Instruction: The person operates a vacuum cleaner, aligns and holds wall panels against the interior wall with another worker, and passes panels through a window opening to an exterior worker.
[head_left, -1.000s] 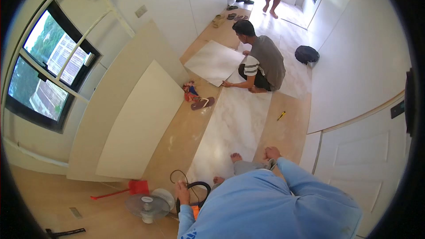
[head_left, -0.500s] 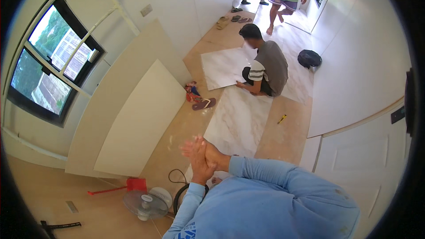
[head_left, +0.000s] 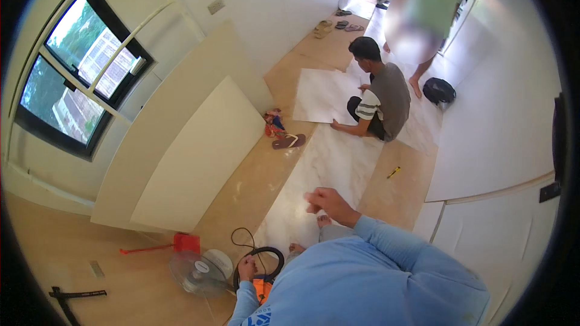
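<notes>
My right hand is raised over the marble-patterned floor sheet, its fingers curled in, and nothing shows in it. Lower down, my left hand is loosely closed beside a black hose and an orange object; no held thing is visible in it. I cannot tell whether the left hand touches the hose. Ahead, a co-worker squats and holds the edge of a loose marble-patterned sheet with both hands near it.
A yellow cutter lies on the brown floor at right. Pale boards lean against the left wall. A fan and red dustpan are at lower left. Another person stands beyond, near a black bag. Slippers lie ahead.
My hands were pressed together and have come apart: the left dropped toward the hose, the right moved rightward and curled. The person in green has walked closer. The view has shifted slightly.
</notes>
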`<move>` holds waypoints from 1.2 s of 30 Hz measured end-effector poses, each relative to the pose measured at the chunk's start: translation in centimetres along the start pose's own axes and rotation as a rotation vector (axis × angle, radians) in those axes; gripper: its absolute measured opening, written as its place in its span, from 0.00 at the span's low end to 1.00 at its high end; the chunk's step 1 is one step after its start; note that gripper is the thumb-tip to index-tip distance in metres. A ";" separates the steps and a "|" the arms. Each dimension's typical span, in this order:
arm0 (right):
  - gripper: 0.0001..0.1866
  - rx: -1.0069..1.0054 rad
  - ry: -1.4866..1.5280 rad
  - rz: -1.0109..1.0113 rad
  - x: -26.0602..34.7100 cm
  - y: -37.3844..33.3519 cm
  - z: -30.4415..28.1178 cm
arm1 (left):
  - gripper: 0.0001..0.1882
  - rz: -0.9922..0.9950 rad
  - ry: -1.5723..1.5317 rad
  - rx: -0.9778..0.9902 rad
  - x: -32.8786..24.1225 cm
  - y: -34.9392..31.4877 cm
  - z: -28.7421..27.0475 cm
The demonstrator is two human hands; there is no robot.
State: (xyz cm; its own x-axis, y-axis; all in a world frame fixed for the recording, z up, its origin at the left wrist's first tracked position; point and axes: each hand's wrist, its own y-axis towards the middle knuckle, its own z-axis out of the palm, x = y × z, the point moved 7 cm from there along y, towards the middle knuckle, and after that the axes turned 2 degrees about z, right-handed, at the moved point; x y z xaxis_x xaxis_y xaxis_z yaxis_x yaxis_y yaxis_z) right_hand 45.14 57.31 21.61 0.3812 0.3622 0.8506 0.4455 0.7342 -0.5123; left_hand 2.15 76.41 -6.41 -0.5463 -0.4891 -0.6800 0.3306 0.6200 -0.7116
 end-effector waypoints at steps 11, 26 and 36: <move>0.17 -0.159 -0.081 0.104 -7.9 6.3 -10.0 | 0.11 -0.316 -0.626 0.036 10.5 -2.5 4.9; 0.14 -0.266 -0.225 0.783 -29.6 15.1 -19.5 | 0.12 0.404 -0.091 -0.498 -17.0 7.4 -5.6; 0.13 -0.486 -0.019 0.820 -24.2 18.6 -7.7 | 0.20 0.667 0.481 -0.485 -41.4 37.5 -24.9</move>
State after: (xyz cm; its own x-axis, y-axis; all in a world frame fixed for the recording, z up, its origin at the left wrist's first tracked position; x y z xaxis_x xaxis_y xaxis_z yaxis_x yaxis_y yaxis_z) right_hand 50.42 57.75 -9.42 0.7129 0.6709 0.2040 0.3350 -0.0702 -0.9396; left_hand 17.99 135.15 -0.55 -0.6543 0.2947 -0.6964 0.3922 0.9196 0.0206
